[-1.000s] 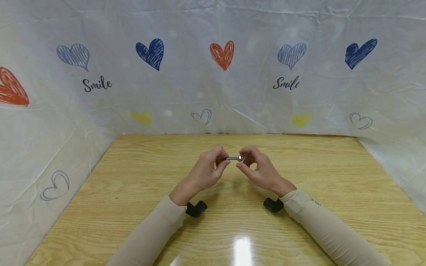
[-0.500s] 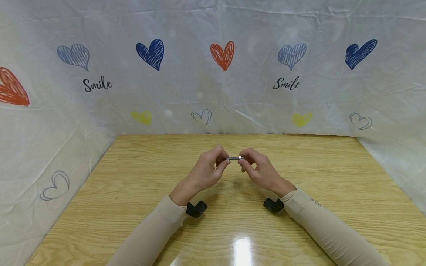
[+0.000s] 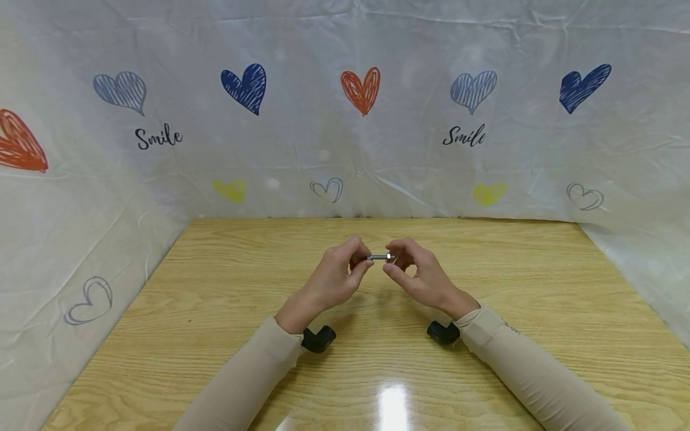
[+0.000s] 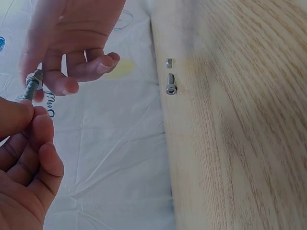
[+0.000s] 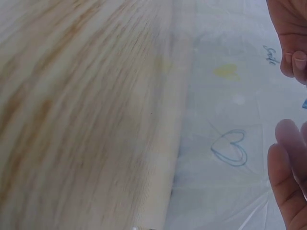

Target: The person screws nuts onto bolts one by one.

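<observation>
My left hand [image 3: 335, 276] pinches one end of a threaded metal bolt [image 3: 378, 257] between thumb and forefinger, holding it level above the table. A hex nut [image 3: 389, 256] sits on the bolt's far end, to the right. Around that nut, the thumb and forefinger of my right hand [image 3: 423, 278] are spread apart. In the left wrist view the nut shows on the thread, with the right hand's fingers just beyond it. The bolt's other end is hidden in my left fingers.
On the wooden table [image 3: 215, 287], a loose hex nut [image 4: 169, 63] and a socket-head bolt [image 4: 171, 85] lie close together in the left wrist view. A white sheet [image 3: 302, 143] with hearts hangs behind. Black camera mounts [image 3: 319, 339] stick out at the wrists.
Half a second ago my right thumb and forefinger pinched the nut; now they have parted from it, much as a second ago. My left hand and the bolt hold still.
</observation>
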`<move>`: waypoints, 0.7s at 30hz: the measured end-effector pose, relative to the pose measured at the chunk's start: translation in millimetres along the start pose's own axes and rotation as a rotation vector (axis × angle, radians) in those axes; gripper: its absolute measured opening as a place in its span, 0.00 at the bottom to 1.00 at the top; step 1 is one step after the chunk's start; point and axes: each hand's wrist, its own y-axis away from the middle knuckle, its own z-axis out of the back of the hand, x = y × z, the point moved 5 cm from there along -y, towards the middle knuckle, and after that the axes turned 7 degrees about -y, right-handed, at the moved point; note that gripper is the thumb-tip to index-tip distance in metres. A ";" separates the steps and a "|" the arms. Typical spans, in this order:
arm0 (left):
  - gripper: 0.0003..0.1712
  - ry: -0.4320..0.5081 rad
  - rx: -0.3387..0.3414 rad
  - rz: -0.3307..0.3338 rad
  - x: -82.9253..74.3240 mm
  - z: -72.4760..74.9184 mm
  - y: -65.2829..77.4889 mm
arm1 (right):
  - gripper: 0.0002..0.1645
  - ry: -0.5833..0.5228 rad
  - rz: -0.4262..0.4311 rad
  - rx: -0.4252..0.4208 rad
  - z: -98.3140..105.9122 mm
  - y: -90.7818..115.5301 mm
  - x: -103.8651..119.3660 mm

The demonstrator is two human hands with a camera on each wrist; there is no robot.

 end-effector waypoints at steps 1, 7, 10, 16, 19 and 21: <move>0.08 -0.001 -0.001 0.001 0.0 0.2 0.1 | 0.17 0.000 0.002 -0.004 0.3 -0.3 1.4; 0.08 -0.004 -0.006 0.000 0.1 0.8 0.2 | 0.17 -0.009 0.037 -0.009 0.0 -1.1 4.9; 0.08 -0.003 -0.005 -0.006 0.4 0.2 0.2 | 0.14 -0.020 0.050 -0.005 -0.7 -0.8 3.4; 0.07 -0.003 -0.008 -0.018 0.1 -0.5 0.3 | 0.09 -0.024 0.031 0.010 -1.3 -0.5 1.0; 0.07 0.002 -0.008 -0.018 0.2 -0.8 0.4 | 0.08 -0.009 0.008 0.014 -1.0 -0.7 0.6; 0.07 0.007 -0.006 -0.017 0.0 -0.7 0.4 | 0.08 0.004 -0.007 0.017 -0.9 -0.7 0.5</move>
